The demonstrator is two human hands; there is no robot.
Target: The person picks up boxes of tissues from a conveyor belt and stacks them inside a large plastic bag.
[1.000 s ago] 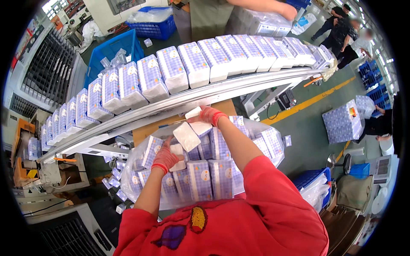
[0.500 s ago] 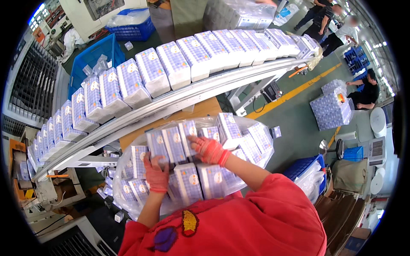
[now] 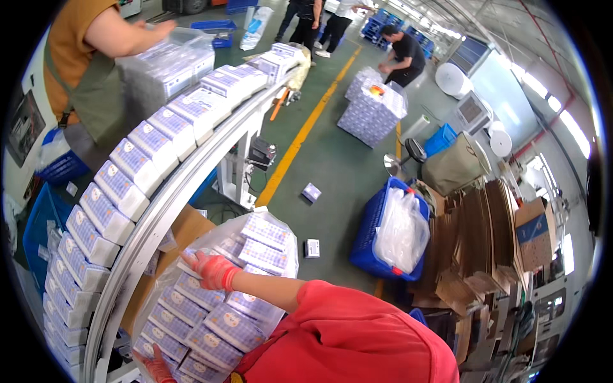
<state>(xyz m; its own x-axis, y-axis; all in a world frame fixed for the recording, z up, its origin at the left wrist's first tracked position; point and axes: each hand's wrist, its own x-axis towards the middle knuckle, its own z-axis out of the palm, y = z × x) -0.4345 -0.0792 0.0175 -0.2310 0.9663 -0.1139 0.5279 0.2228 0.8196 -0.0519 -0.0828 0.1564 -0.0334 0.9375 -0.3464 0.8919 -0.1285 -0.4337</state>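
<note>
A large clear plastic bag [image 3: 290,246] stands before me, filled with rows of tissue packs [image 3: 217,332] in violet-checked white wrapping. My right hand [image 3: 216,270], in a red mesh glove, rests over packs near the bag's far side, fingers reaching left and apart. At the bag's near left edge is my left hand [image 3: 155,367], gloved alike, fingers spread against the packs; the lower picture edge cuts off part of it. Neither hand visibly grips a pack.
A curved conveyor [image 3: 143,255] carrying more packs runs along the left. Across it, a person in an orange top [image 3: 76,48] handles a wrapped bundle [image 3: 169,67]. Right stand a blue basket [image 3: 364,236] of plastic bags and stacked cardboard [image 3: 456,230]. Loose packs [image 3: 311,193] lie on the floor.
My view has swung to the right. My left hand has gone from among the packs to the bag's near left edge; the right hand has stayed over the packs. The orange-topped person now shows.
</note>
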